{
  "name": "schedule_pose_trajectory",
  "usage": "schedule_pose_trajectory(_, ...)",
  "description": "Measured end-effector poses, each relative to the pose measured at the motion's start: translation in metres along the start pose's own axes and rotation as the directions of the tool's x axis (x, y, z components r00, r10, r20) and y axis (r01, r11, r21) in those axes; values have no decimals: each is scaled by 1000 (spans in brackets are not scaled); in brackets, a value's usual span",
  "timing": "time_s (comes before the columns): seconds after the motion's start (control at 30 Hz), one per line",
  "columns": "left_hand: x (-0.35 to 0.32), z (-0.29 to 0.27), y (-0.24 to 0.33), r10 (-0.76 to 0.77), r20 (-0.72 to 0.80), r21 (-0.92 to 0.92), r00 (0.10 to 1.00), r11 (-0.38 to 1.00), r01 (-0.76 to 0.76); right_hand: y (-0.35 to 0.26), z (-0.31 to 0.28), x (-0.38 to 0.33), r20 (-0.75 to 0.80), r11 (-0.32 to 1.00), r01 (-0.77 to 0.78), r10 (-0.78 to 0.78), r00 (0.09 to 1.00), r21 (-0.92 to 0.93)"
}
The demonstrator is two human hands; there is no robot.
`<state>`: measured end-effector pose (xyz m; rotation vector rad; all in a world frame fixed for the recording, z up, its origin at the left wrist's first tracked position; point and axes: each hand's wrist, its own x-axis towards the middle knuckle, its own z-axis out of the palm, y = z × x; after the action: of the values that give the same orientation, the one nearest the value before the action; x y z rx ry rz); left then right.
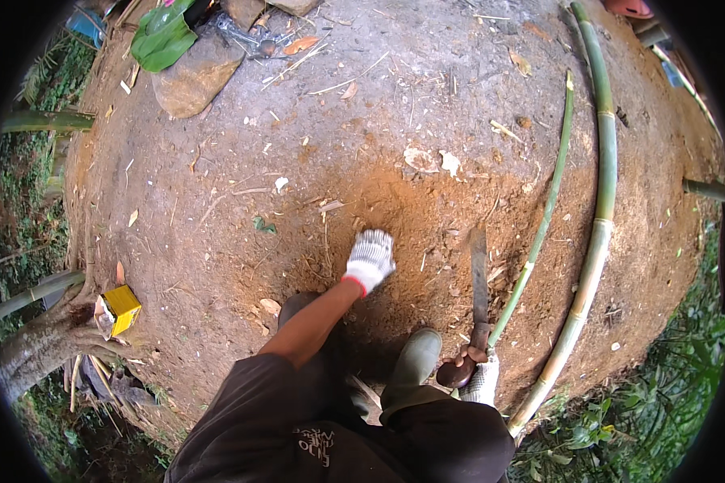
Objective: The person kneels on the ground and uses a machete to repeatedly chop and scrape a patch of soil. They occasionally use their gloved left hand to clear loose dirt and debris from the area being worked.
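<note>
My left hand (370,262), in a white knit glove with a red cuff, is low over loose brown soil (387,197). Its fingers are curled together, and whatever they might hold is hidden. Near my right knee, my right hand (480,381) in a similar glove is closed around the dark handle of a machete (479,278), some bare fingertips showing. The blade points away from me. A thin green bamboo pole (549,205) runs down to that same hand; I cannot tell whether it is gripped too or just passes beneath.
A thicker bamboo pole (601,217) lies along the right. Stones (197,76), a green leaf (161,39) and clear plastic (254,39) sit at the far left. A yellow box (121,311) rests beside a tree trunk (40,354). My boot (417,358) stands between my hands.
</note>
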<state>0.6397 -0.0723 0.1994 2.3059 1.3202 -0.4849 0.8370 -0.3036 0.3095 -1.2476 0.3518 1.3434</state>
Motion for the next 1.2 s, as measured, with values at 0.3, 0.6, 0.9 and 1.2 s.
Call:
schedule_pose_trajectory(0.3, -43, 18, 32, 1, 120, -232, 993, 972, 27, -3, -21, 16, -62, 999, 28, -30, 998, -33)
schedule_pose_trajectory(0.6, 79, 44, 20, -163, -273, -293, 948, 953, 80, -11, -14, 19, -73, 1000, -2, 0, 997, -19)
schedule_pose_trajectory(0.9, 4, -24, 38, 81, 338, -269, 938, 963, 13, -18, -25, 26, -58, 998, -13, 10, 998, -53)
schedule_pose_trajectory(1.2, 111, 38, -22, 174, -305, 480, 936, 877, -7, -26, -22, 29, -1, 1000, 9, -9, 1000, -11)
